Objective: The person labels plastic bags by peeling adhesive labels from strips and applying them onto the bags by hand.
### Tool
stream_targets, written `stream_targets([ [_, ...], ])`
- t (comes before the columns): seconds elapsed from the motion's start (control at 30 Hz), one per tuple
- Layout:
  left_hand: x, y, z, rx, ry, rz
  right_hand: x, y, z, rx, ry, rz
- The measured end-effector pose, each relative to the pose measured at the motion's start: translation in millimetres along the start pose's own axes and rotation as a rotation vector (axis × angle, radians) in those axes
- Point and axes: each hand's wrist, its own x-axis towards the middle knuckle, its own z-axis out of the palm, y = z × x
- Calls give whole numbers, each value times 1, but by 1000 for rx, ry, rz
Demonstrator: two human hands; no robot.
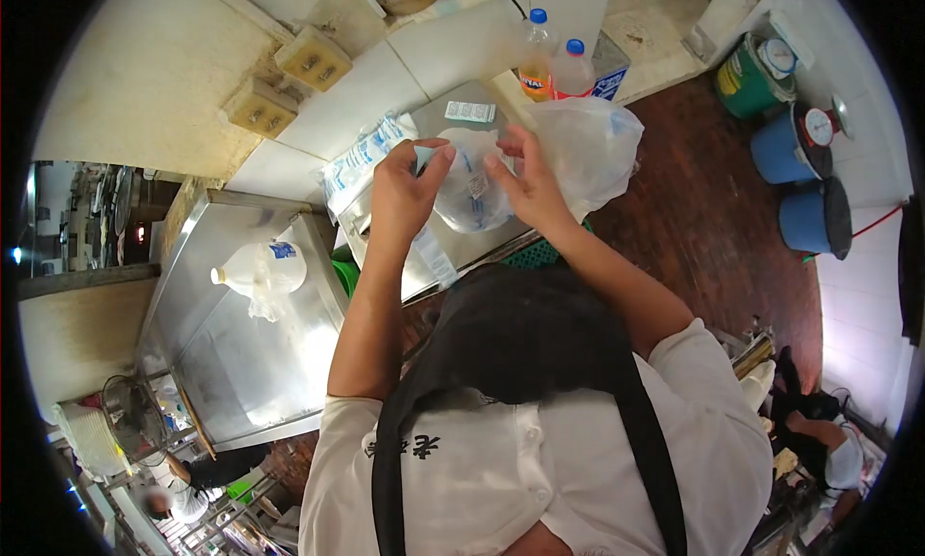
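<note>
left hand (409,192): raised over the near edge of the work, fingers curled, thumb and forefinger brought close together; cannot tell whether they pinch anything. right hand (530,185): fingers bent and spread, thumb apart from the forefinger. contact of either hand with the plastic below is unclear.

clear plastic bag (472,204): between the two hands, rounded in outline, marked with blue print and a small dark code. it sits over a gray metal surface (436,115). one printed label (470,112) lies flat beyond the bag; a pale printed strip (436,257) lies on the near side, below the left hand.

left of the bag: white packet with blue print (352,166), set against the tiled wall. right of it: large translucent bag (593,151), puffed and creased. behind that bag, two blue-capped bottles stand side by side, one with orange liquid (535,60), the other paler (573,74).

further left, well apart from the hands: white jug (260,270) lying on its side on a steel surface (251,373), some crumpled plastic against it.

far right, on the brown floor (674,199): two blue buckets, one (774,149) beside a dial scale (819,127), the other (807,219) nearer.
</note>
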Motion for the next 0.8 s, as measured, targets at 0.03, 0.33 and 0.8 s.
stream_targets([
  [0.03, 0, -2, 2, -30, 5, 24, -1, 8, 3, -18, -37, 57],
  [0.33, 7, 7, 3, -63, -30, -87, 0, 30, 7, 45, -62, 49],
  [0.8, 7, -3, 8, -100, 10, -46, -1, 57, 33, 227, -73, 155],
])
